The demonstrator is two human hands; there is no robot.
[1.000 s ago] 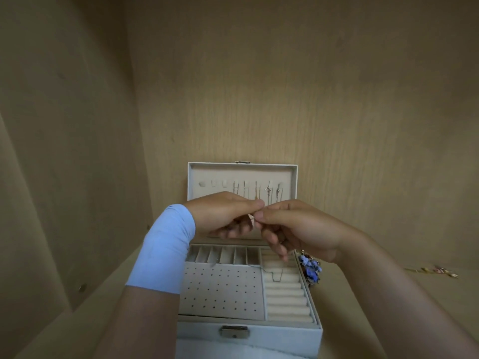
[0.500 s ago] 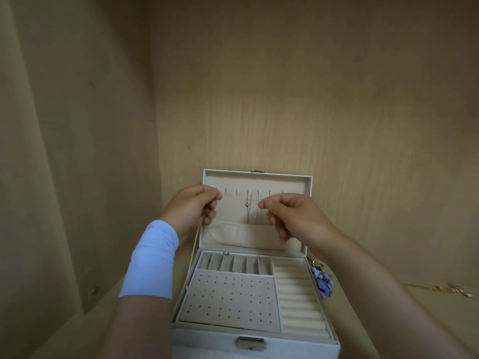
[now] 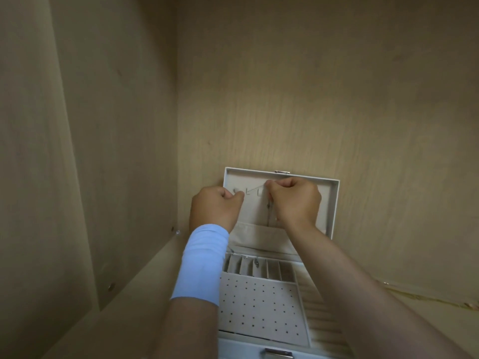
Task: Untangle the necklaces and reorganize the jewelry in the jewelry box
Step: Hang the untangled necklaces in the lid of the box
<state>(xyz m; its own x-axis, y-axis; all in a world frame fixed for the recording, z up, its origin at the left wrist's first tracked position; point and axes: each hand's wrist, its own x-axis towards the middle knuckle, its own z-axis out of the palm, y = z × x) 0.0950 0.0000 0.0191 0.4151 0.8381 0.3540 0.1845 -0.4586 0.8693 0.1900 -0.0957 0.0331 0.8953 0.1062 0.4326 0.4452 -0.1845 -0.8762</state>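
A white jewelry box (image 3: 334, 203) stands open on a wooden shelf, its lid upright against the back wall. Small hooks line the top of the lid's inside. A thin silver necklace chain (image 3: 255, 189) is stretched across those hooks between my hands. My left hand (image 3: 216, 207) pinches one end at the lid's left. My right hand (image 3: 294, 200) pinches the chain near the middle hooks, and a strand (image 3: 268, 212) hangs below it toward the lid pocket. The tray below has small compartments (image 3: 259, 268), a dotted earring panel (image 3: 259, 309) and ring rolls (image 3: 318, 314).
The box sits in a shelf corner, with a wooden side wall (image 3: 103, 151) at the left and a back wall (image 3: 311, 86) behind. A gold chain (image 3: 425, 297) lies on the shelf at the right. The box's front clasp (image 3: 278, 354) is at the bottom edge.
My hands have moved apart and risen to the hooks in the lid, stretching the chain between them. The camera has come nearer, and the blue ornament beside the box is out of sight.
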